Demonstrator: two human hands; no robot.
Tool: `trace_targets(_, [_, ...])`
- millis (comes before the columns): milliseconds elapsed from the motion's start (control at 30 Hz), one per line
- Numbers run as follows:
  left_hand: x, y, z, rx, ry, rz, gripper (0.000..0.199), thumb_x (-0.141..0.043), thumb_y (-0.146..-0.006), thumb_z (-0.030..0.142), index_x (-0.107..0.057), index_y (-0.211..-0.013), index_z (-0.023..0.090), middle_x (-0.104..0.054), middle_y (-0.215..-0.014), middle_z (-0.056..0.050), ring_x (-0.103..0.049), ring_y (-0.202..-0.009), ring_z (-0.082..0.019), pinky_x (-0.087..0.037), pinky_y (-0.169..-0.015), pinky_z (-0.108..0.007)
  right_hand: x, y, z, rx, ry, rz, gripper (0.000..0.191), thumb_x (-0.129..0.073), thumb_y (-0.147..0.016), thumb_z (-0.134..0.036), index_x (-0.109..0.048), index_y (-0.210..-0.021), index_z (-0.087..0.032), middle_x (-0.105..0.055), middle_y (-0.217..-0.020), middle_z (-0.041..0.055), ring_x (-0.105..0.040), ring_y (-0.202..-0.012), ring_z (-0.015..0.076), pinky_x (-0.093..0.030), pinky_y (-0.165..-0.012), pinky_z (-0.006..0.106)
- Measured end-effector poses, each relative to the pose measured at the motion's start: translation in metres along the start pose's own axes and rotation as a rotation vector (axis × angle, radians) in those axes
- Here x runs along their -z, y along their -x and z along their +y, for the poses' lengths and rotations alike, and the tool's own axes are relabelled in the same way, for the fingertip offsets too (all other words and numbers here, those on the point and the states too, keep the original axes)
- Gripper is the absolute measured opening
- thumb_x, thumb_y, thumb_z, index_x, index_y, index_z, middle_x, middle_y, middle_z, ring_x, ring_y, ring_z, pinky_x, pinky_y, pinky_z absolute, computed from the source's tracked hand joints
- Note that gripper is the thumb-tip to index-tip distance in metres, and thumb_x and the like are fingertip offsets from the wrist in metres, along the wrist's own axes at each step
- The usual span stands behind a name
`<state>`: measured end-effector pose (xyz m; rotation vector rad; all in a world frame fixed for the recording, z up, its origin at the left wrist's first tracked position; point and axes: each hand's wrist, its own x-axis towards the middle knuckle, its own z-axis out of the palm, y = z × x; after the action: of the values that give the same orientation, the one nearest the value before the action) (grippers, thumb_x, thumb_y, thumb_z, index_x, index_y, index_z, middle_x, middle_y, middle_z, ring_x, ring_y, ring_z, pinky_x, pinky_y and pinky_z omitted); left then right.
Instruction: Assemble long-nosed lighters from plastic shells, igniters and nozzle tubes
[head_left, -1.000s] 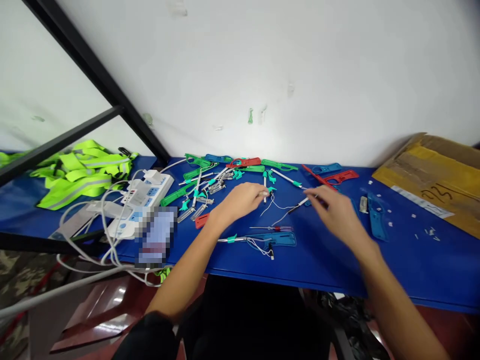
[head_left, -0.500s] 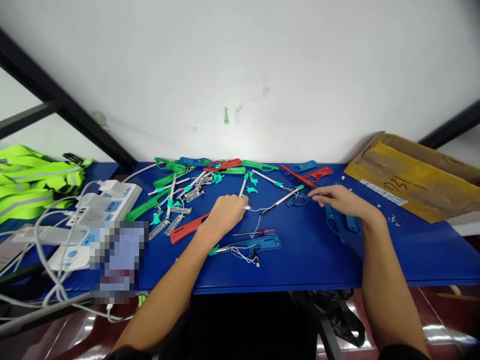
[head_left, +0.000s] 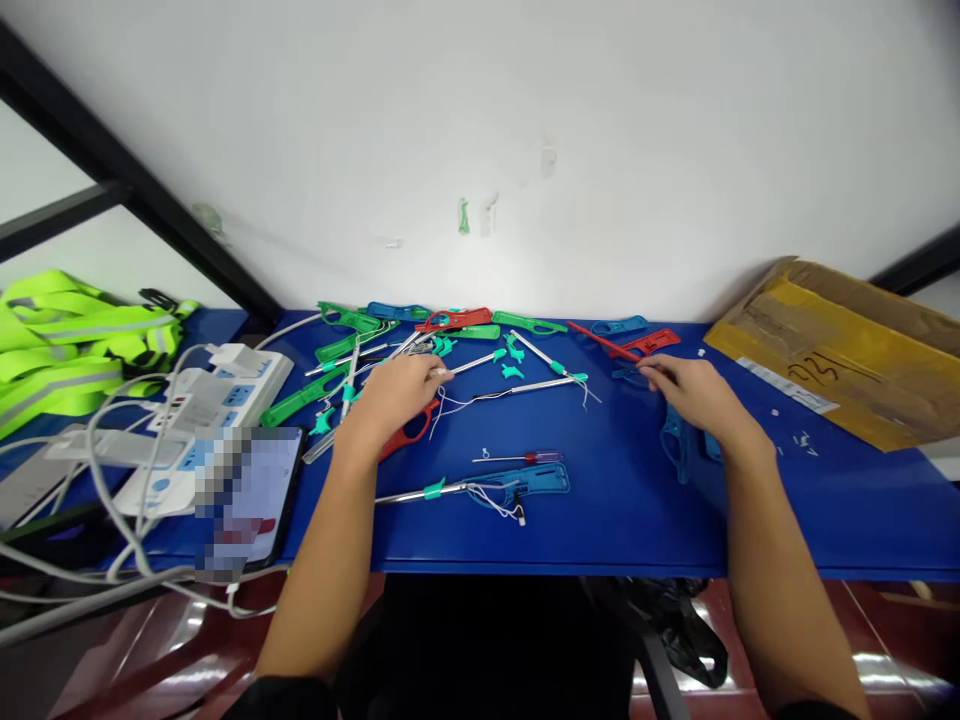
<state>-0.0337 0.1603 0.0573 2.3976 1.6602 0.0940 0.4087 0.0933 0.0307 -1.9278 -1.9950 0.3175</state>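
My left hand (head_left: 401, 395) is closed in a pinch around a small white piece, with thin white wires (head_left: 441, 408) hanging beneath it. A metal tube with a teal end (head_left: 480, 362) reaches right from beside those fingers. My right hand (head_left: 697, 395) has its thumb and fingertips pressed together near a red lighter-shaped shell half (head_left: 651, 343); what they hold, if anything, is hidden. Between the hands lies another metal tube with a teal collar (head_left: 541, 384). Closer to me are a screwdriver (head_left: 536, 458) and a blue shell half (head_left: 536, 480) with a wired tube in it.
Several green, blue and red shell parts (head_left: 529, 322) lie along the wall. At left are a white power strip (head_left: 251, 390) with cables, a phone (head_left: 281, 500) and yellow reflective straps (head_left: 82, 330). A cardboard box (head_left: 847, 350) stands at right.
My left hand has moved left and away from me, drawing the wires along. My right hand has shifted slightly right, away from the end of the middle tube. The view has shifted slightly.
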Motion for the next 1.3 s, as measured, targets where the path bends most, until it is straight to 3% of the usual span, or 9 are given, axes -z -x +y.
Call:
trace_targets(167, [-0.005,0.005,0.014,-0.375,0.367,-0.332,0.013,-0.081,-0.089,0.041,-0.086,-0.093,0.029,-0.077,-0.075,0.003,-0.069,-0.068,-0.019,-0.043,-0.064,-0.028,-0.031,0.003,-0.064,0.225,-0.128,-0.064,0.039,-0.047,-0.110,-0.049,-0.077,-0.119,-0.026,-0.084,-0.110,0.0084,-0.079,-0.093,0.0273,-0.058,-0.084,0.038])
trace_targets(233, [-0.015,0.005,0.022,-0.413,0.379,-0.385,0.003,-0.086,-0.084,0.030,-0.086,-0.087,0.029,-0.078,-0.074,0.004,-0.071,-0.069,-0.018,-0.042,-0.066,-0.028,-0.045,0.006,-0.080,0.286,-0.156,-0.086,0.039,-0.045,-0.111,-0.046,-0.077,-0.121,-0.026,-0.083,-0.121,0.0093,-0.079,-0.104,0.0294,-0.060,-0.092,0.041])
trace_targets(400, [-0.029,0.002,0.031,-0.445,0.395,-0.480,0.010,-0.085,-0.085,0.020,-0.085,-0.081,0.029,-0.081,-0.075,0.004,-0.073,-0.070,-0.018,-0.041,-0.065,-0.027,-0.063,0.010,-0.089,0.328,-0.176,-0.111,0.037,-0.044,-0.111,-0.042,-0.076,-0.121,-0.026,-0.083,-0.122,0.0098,-0.079,-0.110,0.0319,-0.062,-0.094,0.045])
trace_targets(533, [-0.031,-0.001,0.029,-0.427,0.418,-0.495,0.012,-0.081,-0.088,0.021,-0.083,-0.077,0.026,-0.080,-0.076,0.002,-0.070,-0.069,-0.018,-0.040,-0.063,-0.028,-0.067,0.012,-0.090,0.347,-0.207,-0.117,0.037,-0.042,-0.112,-0.040,-0.074,-0.121,-0.025,-0.082,-0.123,0.0103,-0.079,-0.108,0.0312,-0.062,-0.095,0.047])
trace_targets(667, [-0.027,-0.002,0.027,-0.400,0.474,-0.475,0.014,-0.081,-0.089,0.024,-0.078,-0.076,0.021,-0.072,-0.070,0.000,-0.061,-0.063,-0.016,-0.037,-0.062,-0.029,-0.067,0.016,-0.103,0.394,-0.272,-0.113,0.033,-0.044,-0.114,-0.038,-0.073,-0.120,-0.024,-0.082,-0.117,0.0090,-0.079,-0.100,0.0268,-0.061,-0.090,0.041])
trace_targets(867, [-0.015,0.006,0.052,-0.373,0.742,-0.374,0.035,-0.063,-0.104,0.053,-0.070,-0.103,0.019,-0.057,-0.075,0.003,-0.054,-0.067,-0.014,-0.041,-0.063,-0.027,-0.071,0.028,-0.134,0.466,-0.399,0.005,0.030,-0.051,-0.114,-0.044,-0.074,-0.111,-0.024,-0.067,-0.084,0.0019,-0.063,-0.070,0.0172,-0.051,-0.067,0.030])
trace_targets(967, [-0.019,0.011,0.072,-0.307,1.138,-0.333,0.046,-0.068,-0.096,0.065,-0.066,-0.098,0.019,-0.055,-0.076,0.003,-0.053,-0.065,-0.013,-0.044,-0.061,-0.027,-0.074,0.032,-0.142,0.473,-0.438,0.126,0.026,-0.063,-0.109,-0.048,-0.073,-0.109,-0.024,-0.052,-0.074,-0.0028,-0.051,-0.063,0.0154,-0.045,-0.060,0.029])
trace_targets(1100, [-0.034,0.014,0.093,-0.176,1.417,-0.308,0.052,-0.082,-0.084,0.067,-0.069,-0.091,0.017,-0.052,-0.069,0.006,-0.046,-0.058,-0.010,-0.041,-0.059,-0.027,-0.079,0.033,-0.143,0.440,-0.443,0.344,0.023,-0.072,-0.104,-0.046,-0.070,-0.105,-0.024,-0.045,-0.072,-0.0043,-0.046,-0.063,0.0159,-0.042,-0.061,0.031])
trace_targets(1300, [-0.041,0.013,0.100,-0.086,1.562,-0.356,0.054,-0.091,-0.075,0.065,-0.069,-0.084,0.016,-0.036,-0.060,0.011,-0.029,-0.054,-0.008,-0.035,-0.055,-0.026,-0.080,0.032,-0.140,0.479,-0.395,0.493,0.019,-0.074,-0.104,-0.034,-0.073,-0.120,-0.024,-0.055,-0.078,-0.0011,-0.049,-0.062,0.0157,-0.045,-0.059,0.031])
